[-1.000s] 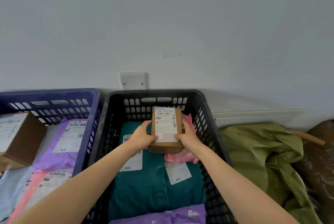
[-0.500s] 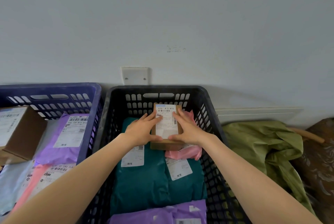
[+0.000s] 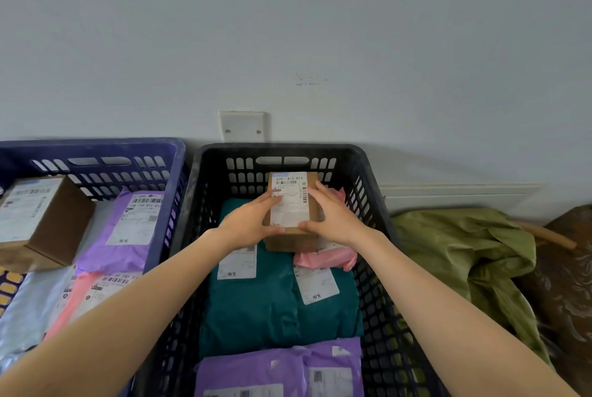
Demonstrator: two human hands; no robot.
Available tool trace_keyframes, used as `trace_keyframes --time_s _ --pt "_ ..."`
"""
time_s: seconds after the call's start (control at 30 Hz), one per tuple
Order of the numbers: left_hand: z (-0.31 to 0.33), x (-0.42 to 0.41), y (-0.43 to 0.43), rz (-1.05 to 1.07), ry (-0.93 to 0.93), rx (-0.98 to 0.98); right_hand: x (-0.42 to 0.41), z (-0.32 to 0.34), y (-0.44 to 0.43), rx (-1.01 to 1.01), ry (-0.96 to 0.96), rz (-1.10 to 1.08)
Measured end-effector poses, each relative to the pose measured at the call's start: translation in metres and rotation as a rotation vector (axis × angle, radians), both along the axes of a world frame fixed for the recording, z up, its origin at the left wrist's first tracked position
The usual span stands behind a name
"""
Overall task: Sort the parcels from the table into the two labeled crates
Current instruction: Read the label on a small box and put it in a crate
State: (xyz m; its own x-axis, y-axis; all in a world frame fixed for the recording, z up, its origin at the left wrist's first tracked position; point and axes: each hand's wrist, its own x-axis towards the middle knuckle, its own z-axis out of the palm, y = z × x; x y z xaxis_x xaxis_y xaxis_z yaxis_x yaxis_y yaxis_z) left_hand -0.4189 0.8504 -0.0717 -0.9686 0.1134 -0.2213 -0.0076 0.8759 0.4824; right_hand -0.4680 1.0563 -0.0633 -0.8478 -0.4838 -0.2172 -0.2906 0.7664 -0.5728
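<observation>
Backing onto a pale wall (image 3: 320, 28) sit two crates: blue crate (image 3: 96, 148), black crate (image 3: 282, 150). One cardboard box (image 3: 291, 204) lies on a teal mailer (image 3: 256, 307) in the black crate, left hand (image 3: 246, 223) and right hand (image 3: 333, 217) resting straight-fingered atop it.

Parcel-sorting corner of a plain room. Black crate (image 3: 278, 150) and blue crate (image 3: 96, 144) hold labelled mailers (image 3: 256, 310). Bare wall (image 3: 288, 28) behind; green sack (image 3: 464, 246) alongside.

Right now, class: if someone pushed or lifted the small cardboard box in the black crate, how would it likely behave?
Probably stiff: the cardboard box keeps square edges under the left hand and right hand. Likely light, as the pink mailer beneath looks barely squashed. It could tip, straddling that and the teal mailer.
</observation>
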Motion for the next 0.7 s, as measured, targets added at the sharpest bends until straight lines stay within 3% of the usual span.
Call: trace_keyframes --time_s 0.23,0.7 --pt "0.025 0.032 0.003 0.089 0.051 0.021 0.026 0.018 0.002 -0.15 0.054 -0.024" --pt "0.099 0.183 -0.008 0.405 0.454 0.125 0.127 0.073 -0.043 -0.504 0.132 0.115"
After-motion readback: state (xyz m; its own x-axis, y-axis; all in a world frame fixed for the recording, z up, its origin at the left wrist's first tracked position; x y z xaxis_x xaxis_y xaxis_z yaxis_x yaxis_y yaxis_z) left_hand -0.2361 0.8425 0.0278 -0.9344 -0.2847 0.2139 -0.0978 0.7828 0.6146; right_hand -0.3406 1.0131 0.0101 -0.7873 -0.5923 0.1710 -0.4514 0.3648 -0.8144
